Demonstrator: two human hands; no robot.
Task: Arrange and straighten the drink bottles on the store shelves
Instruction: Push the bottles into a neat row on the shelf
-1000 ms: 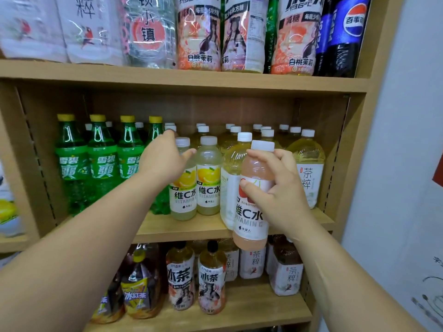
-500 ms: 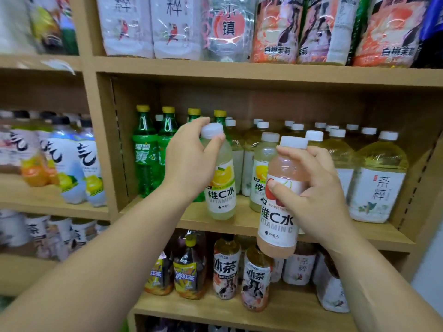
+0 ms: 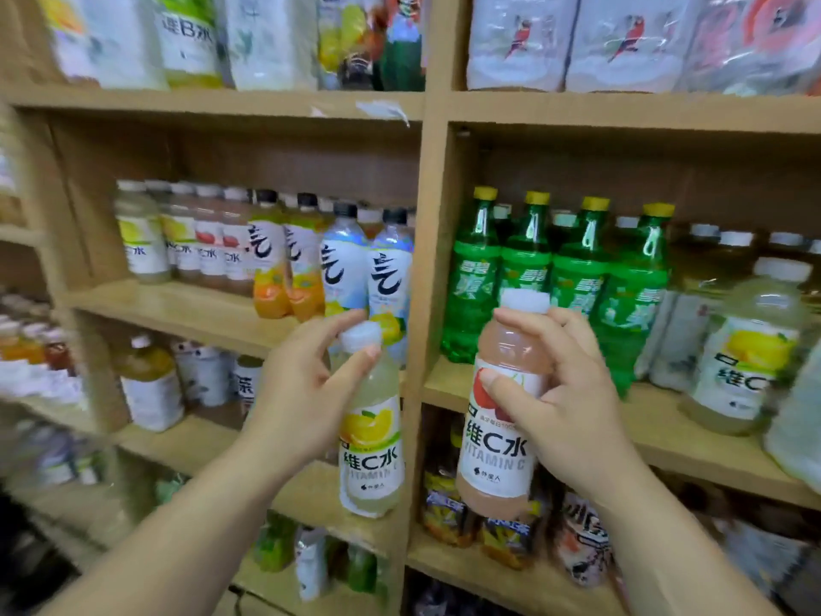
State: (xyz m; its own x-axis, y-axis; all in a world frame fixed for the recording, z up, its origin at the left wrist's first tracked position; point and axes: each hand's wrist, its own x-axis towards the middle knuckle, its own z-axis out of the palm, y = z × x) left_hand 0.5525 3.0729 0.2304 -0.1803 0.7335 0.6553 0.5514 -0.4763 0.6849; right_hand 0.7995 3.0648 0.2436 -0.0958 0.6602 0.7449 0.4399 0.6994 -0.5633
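My left hand (image 3: 306, 389) grips a pale yellow lemon vitamin C bottle (image 3: 371, 442) near its white cap, holding it upright in the air in front of the wooden shelf divider (image 3: 433, 269). My right hand (image 3: 564, 393) holds a pink vitamin C bottle (image 3: 497, 464) by its upper body, also off the shelf. On the left shelf (image 3: 177, 304) stands a row of similar vitamin C bottles (image 3: 186, 237), lemon and pink. Another lemon vitamin C bottle (image 3: 751, 349) stands on the right shelf (image 3: 666, 437).
Green soda bottles (image 3: 555, 269) with yellow caps fill the right shelf beside the divider. White and orange labelled bottles (image 3: 328, 260) stand on the left shelf next to the divider. Tea bottles (image 3: 151, 384) crowd the lower shelves; large packs (image 3: 577, 42) line the top shelf.
My left hand lifted the lemon bottle off the right shelf. Both hands, each holding a bottle, have moved left toward the neighbouring shelf section as my view swung left.
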